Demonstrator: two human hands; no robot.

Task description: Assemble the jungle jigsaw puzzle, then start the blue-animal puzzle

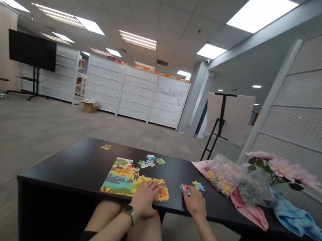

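A partly joined jigsaw puzzle (121, 180) with a colourful animal scene lies near the table's front edge; its upper right part is bare of pieces. My left hand (146, 197), a watch on its wrist, rests flat on the puzzle's lower right with fingers spread. To the right of it, my right hand (195, 203) has its fingertips closed on a small puzzle piece (188, 192) at the tabletop. Just beyond those fingers lies a blue and yellow piece (199, 186). Several loose pieces (150, 160) are grouped behind the puzzle, and a small yellow cluster (106, 147) sits at the far left.
On the right of the dark table (72, 163) are clear plastic bags (223, 175) with puzzle pieces, a pink cloth (252, 211), a blue cloth (296, 215) and pink flowers (285, 169). A pegboard panel (313, 122) stands at the right. White shelves (137, 93) line the back.
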